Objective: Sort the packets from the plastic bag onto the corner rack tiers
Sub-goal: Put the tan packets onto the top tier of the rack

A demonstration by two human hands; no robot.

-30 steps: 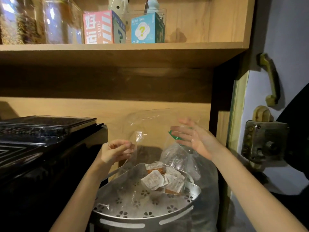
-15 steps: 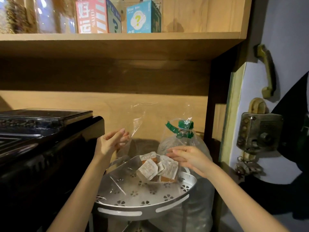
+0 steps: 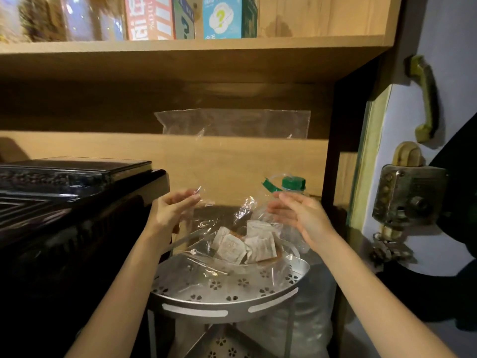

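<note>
A clear plastic bag (image 3: pixel 232 125) stands upright on the top tier (image 3: pixel 222 306) of a silver corner rack with flower-shaped holes. Several white and brown packets (image 3: pixel 242 246) lie bunched in the bag's bottom, at the back of that tier. My left hand (image 3: pixel 173 213) pinches the bag's left side between thumb and fingers. At the bag's right side is my right hand (image 3: pixel 302 218), fingers apart and loosely curved, holding nothing. Part of a lower tier (image 3: pixel 224 342) shows beneath.
A large water bottle with a green cap (image 3: pixel 293 183) stands just behind and right of the rack. A black appliance (image 3: pixel 64 202) fills the left. A wooden shelf (image 3: pixel 180 55) with boxes and jars hangs overhead. A door with a metal lock (image 3: pixel 407 197) is at right.
My right hand rose from beside the packets to the bag's right side. The bag's top has spread out flat and stands taller. My left hand keeps its pinch.
</note>
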